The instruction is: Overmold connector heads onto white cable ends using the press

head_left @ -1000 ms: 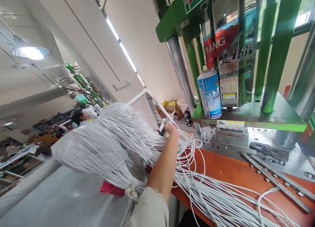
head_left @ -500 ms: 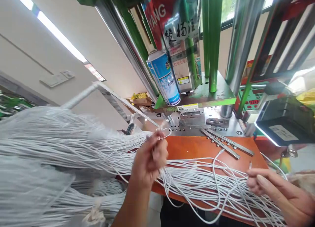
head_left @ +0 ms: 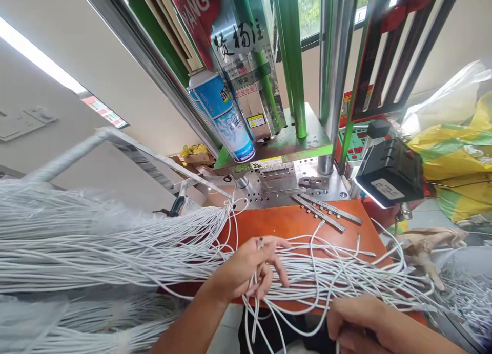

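My left hand (head_left: 255, 272) is over the bundle of white cables (head_left: 300, 279) on the orange-brown work surface. Its thumb and fingers grip a white cable with a small dark metallic end (head_left: 260, 242) showing; other fingers stretch outward. White loops hang below this hand. Lower right, my right hand (head_left: 359, 318) is curled closed, with a short piece of white cable (head_left: 337, 347) showing under its fingers. Two slotted metal bars (head_left: 321, 213) lie behind the bundle, and a cable end with a connector (head_left: 320, 225) rests near them.
A green press with steel columns (head_left: 330, 77) stands ahead, a blue spray can (head_left: 223, 116) on its plate. A work lamp (head_left: 388, 174) is at right, beside yellow-green sacks (head_left: 453, 154). More white cables (head_left: 115, 246) hang at left near a wrapped rack bar (head_left: 69, 154).
My left hand has come down from beside the end of the rack bar to the cable bundle. My right hand has moved left and lower, its fingers now curled. The view has swung right.
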`<state>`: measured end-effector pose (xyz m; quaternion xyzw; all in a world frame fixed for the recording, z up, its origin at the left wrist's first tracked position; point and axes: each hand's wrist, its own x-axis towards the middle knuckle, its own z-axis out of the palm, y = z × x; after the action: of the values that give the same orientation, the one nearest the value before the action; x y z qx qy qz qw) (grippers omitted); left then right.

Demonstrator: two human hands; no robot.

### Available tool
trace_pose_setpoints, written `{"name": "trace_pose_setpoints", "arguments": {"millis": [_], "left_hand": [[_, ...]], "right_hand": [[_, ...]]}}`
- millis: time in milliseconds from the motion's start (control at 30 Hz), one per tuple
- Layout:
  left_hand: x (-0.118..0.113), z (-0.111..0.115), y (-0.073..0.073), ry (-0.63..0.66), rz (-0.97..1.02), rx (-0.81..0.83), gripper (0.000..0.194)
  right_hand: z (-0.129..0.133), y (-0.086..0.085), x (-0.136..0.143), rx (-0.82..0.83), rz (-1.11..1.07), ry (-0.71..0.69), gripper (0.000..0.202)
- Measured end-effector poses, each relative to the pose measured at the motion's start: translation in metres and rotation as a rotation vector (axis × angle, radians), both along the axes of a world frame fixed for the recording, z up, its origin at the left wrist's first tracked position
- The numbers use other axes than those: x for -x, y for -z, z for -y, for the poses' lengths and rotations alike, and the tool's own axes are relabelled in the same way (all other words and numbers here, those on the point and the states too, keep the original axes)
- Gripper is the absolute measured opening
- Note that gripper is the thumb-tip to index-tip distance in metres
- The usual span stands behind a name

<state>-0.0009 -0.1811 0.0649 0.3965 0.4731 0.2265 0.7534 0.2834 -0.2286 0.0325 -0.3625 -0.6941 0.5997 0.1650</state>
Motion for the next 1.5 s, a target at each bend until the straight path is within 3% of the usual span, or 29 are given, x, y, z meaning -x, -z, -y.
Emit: {"name": "trace_pose_setpoints", "arguments": {"millis": [100, 233, 367, 467, 567, 667, 933, 1267, 1500], "left_hand": [[-0.036, -0.027, 0.023, -0.115, 0.107, -0.041, 0.044], [-0.073, -0.047, 0.048, -0.129, 0.178, -0.122, 0.051], [-0.071, -0.067, 0.055, 0.000, 0.066, -0.188, 0.054], [-0.061, -0.085, 0.064, -0.036, -0.029, -0.245, 0.053], [-0.055, -0.096, 0.075, -0.132, -0.020, -0.184, 0.056], [-0.051, -0.101, 0.080, -0.132, 0.029, -0.156, 0.057], [-0.051, -0.100, 0.084, -0.046, -0.081, -0.229, 0.045], [-0.065, -0.102, 0.081, 0.036, -0.260, -0.276, 0.028], [-0.074, -0.099, 0.081, -0.011, -0.266, -0.241, 0.029]], "right_hand": [[-0.034, 0.005, 0.020, -0.068, -0.067, 0.146, 0.024], [-0.084, 0.031, 0.034, -0.170, -0.172, 0.487, 0.027], [-0.100, 0.049, 0.025, -0.408, -0.020, 0.626, 0.028], [-0.097, 0.059, 0.015, -0.693, 0.173, 0.717, 0.029], [-0.094, 0.073, 0.010, -0.890, 0.422, 0.696, 0.032], [-0.094, 0.080, 0.009, -0.946, 0.566, 0.645, 0.031], [-0.093, 0.074, 0.010, -0.769, 0.492, 0.662, 0.031], [-0.095, 0.068, 0.012, -0.800, 0.482, 0.530, 0.031], [-0.094, 0.071, 0.012, -0.811, 0.410, 0.460, 0.031]]}}
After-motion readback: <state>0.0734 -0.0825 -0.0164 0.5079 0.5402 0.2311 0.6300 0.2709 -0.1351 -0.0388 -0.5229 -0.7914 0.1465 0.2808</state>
